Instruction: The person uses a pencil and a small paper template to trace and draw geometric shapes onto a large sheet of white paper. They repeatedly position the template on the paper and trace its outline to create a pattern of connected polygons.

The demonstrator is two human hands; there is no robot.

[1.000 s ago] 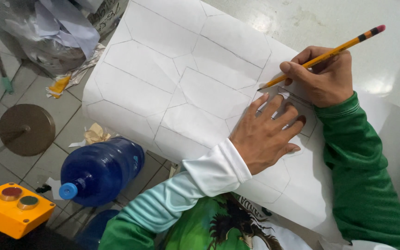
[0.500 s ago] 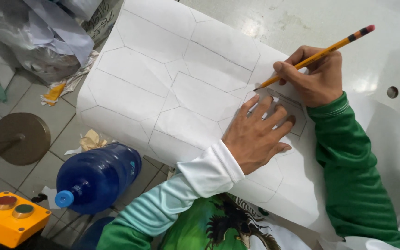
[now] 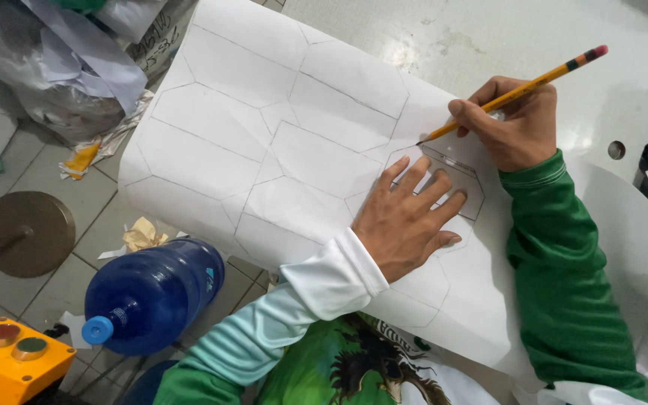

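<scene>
Head view showed the left hand (image 3: 406, 225) spread flat, fingers splayed, pressing a clear hexagonal template (image 3: 455, 184) onto a large white paper sheet (image 3: 264, 142). That sheet lay across the pale worktop (image 3: 504, 30), its near and left edges overhanging the floor. The right hand (image 3: 515, 124) pinched a yellow pencil (image 3: 515, 90) in closed fingers, tip touching the template's upper left edge. The paper looked thin, light and limp, creased and covered with pencilled hexagon outlines; it would likely slide unless held down flat. The template seemed stiff and smooth. A blue plastic bottle (image 3: 151, 296) lay below.
</scene>
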